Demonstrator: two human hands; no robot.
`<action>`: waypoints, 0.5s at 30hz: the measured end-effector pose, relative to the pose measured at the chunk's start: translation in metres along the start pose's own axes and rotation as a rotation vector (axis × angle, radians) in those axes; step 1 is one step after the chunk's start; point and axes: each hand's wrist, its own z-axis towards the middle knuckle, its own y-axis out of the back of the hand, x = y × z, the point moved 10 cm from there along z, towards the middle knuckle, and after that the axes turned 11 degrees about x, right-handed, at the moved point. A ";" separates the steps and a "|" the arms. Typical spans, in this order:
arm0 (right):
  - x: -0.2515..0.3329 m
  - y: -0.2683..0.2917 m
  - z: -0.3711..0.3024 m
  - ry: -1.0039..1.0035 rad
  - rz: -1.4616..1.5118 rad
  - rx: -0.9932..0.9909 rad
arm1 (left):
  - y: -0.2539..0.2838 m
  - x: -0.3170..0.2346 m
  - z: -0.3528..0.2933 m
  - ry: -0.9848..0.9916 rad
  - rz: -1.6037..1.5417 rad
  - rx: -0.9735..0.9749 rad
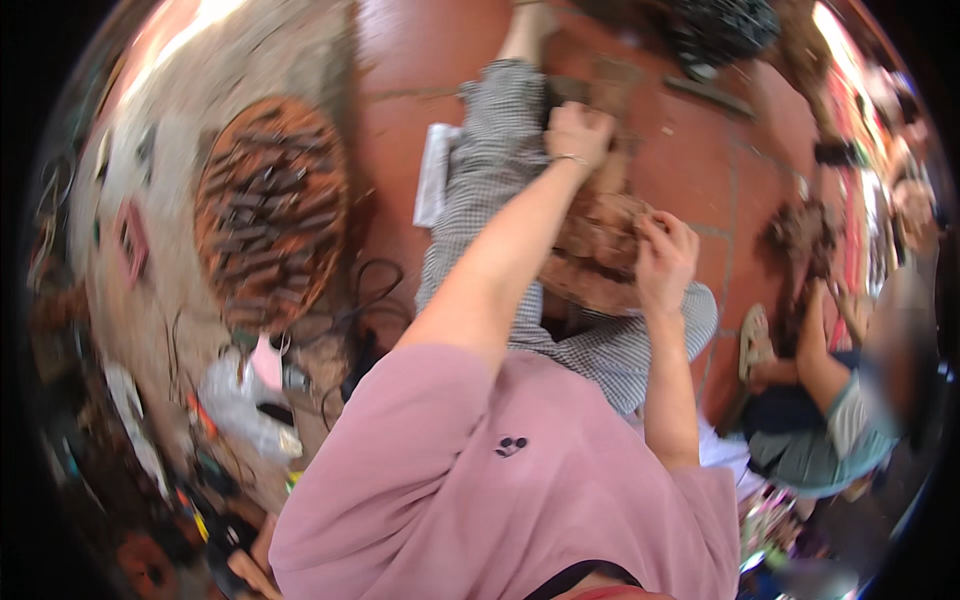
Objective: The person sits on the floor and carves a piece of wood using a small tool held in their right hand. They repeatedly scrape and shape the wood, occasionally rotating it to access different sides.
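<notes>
Left hand (580, 135) reaches out with bent fingers by the far end of a rough brown wooden piece (600, 215), while the right hand (668, 260) sits at its right edge, fingertips bunched; whether either is clamped on it, I can't tell from here. It lies between the checked trouser legs (500, 140), above the red tiled floor (690, 190). I'd brace it there and work with light, even pressure. On the pink shirt (560, 460) there's a small dark emblem (511, 445); no writing reads clearly.

Red floor tiles (690, 190) adjoin paler ground (300, 60); light (207, 14) glares upper-left.
</notes>
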 end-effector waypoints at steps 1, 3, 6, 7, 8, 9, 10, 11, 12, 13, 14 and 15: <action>-0.012 0.000 -0.009 -0.044 -0.035 -0.056 | -0.005 -0.005 0.000 0.040 -0.067 0.041; -0.013 -0.003 -0.012 -0.073 0.080 -0.134 | 0.001 -0.004 0.004 -0.037 -0.035 0.024; 0.001 -0.001 -0.002 -0.079 0.166 -0.262 | -0.010 0.000 0.001 0.101 0.083 0.186; 0.001 -0.003 0.002 -0.078 0.177 -0.262 | -0.014 -0.005 -0.002 0.177 0.078 0.239; 0.001 -0.007 0.004 -0.074 0.189 -0.253 | -0.017 -0.003 -0.007 0.264 0.075 0.289; 0.001 -0.004 0.001 -0.061 0.165 -0.246 | -0.016 -0.004 -0.011 0.270 0.068 0.279; 0.001 0.002 -0.004 -0.048 0.141 -0.239 | -0.015 -0.006 -0.014 0.275 0.060 0.267; -0.001 0.005 -0.010 -0.031 0.119 -0.226 | -0.013 -0.005 -0.017 0.287 0.052 0.252; -0.016 0.006 -0.014 -0.088 0.157 -0.193 | -0.013 -0.006 -0.014 0.253 0.050 0.246; -0.033 0.006 -0.020 -0.144 0.195 -0.161 | -0.013 -0.004 -0.011 0.218 0.048 0.239; -0.050 0.007 -0.030 -0.205 0.233 -0.128 | -0.013 -0.003 -0.009 0.185 0.047 0.237; -0.071 0.003 -0.039 -0.254 0.328 -0.116 | -0.012 -0.002 -0.008 0.176 0.026 0.243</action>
